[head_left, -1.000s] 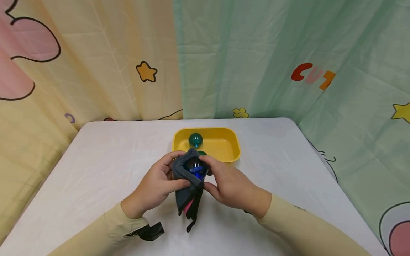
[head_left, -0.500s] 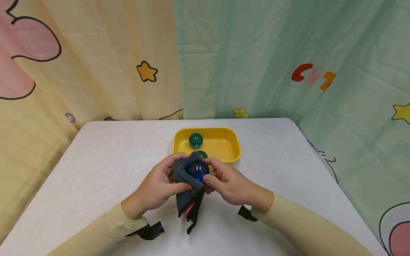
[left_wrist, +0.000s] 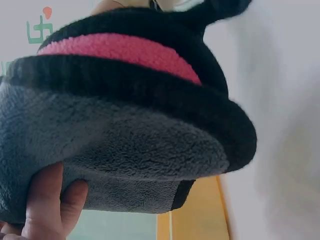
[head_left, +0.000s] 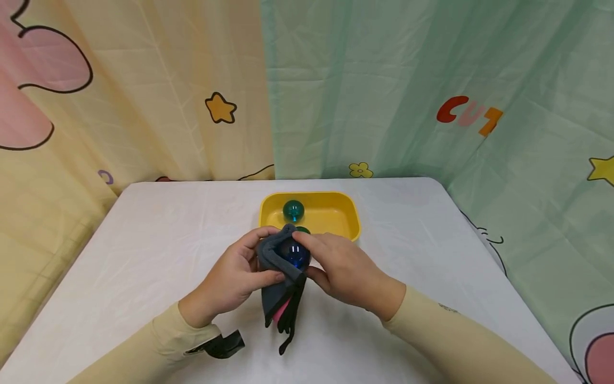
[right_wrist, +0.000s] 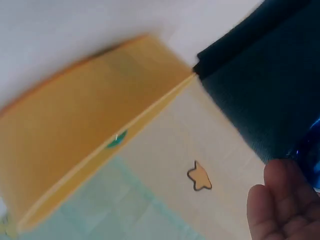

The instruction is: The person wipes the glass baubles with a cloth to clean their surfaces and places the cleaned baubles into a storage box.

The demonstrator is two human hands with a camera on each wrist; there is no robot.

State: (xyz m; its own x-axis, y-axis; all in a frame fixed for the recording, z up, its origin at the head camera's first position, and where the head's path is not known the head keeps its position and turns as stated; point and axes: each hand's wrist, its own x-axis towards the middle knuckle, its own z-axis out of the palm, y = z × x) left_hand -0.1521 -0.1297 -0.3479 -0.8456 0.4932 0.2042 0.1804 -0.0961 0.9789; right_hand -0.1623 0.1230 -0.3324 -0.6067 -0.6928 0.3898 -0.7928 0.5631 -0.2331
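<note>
My left hand (head_left: 232, 274) grips a folded dark grey cloth (head_left: 274, 293) with black edging, thumb on its near side. Its pink inner side (left_wrist: 120, 48) shows between the black borders in the left wrist view. A shiny, see-through blue ball (head_left: 296, 255) sits in the fold of the cloth, partly covered by it. My right hand (head_left: 350, 272) holds the ball from the right, index finger over its top and thumb lower down. In the right wrist view, the fingers (right_wrist: 282, 200) lie next to the blue ball (right_wrist: 311, 155) at the right edge.
Just beyond my hands stands a yellow tray (head_left: 354, 213) on the white-covered table (head_left: 182, 229). Inside it lie a teal-green clear ball (head_left: 293, 211) and another green ball (head_left: 303, 230), mostly hidden behind the cloth. Printed curtains (head_left: 384, 80) hang behind the table.
My right hand's fingers shift on the blue ball: the thumb goes from its front to lower down, the index finger back over its top. The left hand stays almost still with the cloth.
</note>
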